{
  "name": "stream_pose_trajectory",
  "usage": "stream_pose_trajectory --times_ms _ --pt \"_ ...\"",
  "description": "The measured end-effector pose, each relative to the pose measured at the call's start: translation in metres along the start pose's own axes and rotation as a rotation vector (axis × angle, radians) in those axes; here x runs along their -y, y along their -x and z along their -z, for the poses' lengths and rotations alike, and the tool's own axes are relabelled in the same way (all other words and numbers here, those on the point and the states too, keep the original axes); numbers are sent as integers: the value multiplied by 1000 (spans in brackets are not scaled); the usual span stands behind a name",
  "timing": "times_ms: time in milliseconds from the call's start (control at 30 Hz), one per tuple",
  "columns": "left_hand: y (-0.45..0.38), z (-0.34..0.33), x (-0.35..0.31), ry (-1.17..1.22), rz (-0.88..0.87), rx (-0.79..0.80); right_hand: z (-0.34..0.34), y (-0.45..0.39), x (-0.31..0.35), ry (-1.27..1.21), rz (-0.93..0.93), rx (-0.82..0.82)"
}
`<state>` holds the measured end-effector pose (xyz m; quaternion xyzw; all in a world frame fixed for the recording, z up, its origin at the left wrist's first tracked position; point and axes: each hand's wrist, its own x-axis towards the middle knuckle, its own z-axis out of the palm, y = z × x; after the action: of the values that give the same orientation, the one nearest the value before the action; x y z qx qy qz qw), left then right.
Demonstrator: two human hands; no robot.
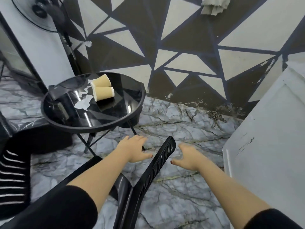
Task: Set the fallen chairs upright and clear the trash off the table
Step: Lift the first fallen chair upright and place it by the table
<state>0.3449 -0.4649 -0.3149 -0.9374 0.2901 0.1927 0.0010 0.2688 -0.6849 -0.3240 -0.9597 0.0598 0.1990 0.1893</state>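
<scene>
A black plastic chair (pixel 158 164) lies tipped on the marble floor right below me, its slatted back edge pointing up between my arms. My left hand (pixel 134 148) hovers open just left of that edge, fingers spread, not touching it. My right hand (pixel 187 157) is open on the other side, a little apart from the chair. Two tan paper cups (pixel 103 89) lie on their sides on the round black glass table (pixel 132 116) at the left, next to torn white paper scraps (pixel 83 102). A second black slatted chair (pixel 13 176) shows at the far left edge.
A standing fan (pixel 47 12) rises behind the table by the patterned wall. A large white panel (pixel 267 146) leans at the right, close to my right arm. A chain (pixel 216 115) lies at the foot of the wall. A cloth (pixel 214 5) hangs at the top.
</scene>
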Motion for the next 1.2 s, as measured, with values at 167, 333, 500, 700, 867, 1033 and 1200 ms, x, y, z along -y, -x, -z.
stream_pose_trajectory --times_ms 167,333,500,700,867,1033,1200 --pt "-31 -24 2 130 80 30 -13 -48 -24 -31 49 63" --pt "-73 -57 0 213 167 105 -26 -103 -52 -69 100 126" --pt "-124 -105 -3 246 211 193 -58 -157 -80 -93 164 153" --pt "-183 -190 5 323 230 241 -127 -219 -117 -97 171 177" --pt "-232 -262 14 432 238 253 -185 -266 -141 -217 173 118" --pt "-267 -313 17 548 207 136 -239 -296 -149 -353 241 20" --pt "-290 -339 21 744 190 55 -266 -317 -159 -394 224 -48"
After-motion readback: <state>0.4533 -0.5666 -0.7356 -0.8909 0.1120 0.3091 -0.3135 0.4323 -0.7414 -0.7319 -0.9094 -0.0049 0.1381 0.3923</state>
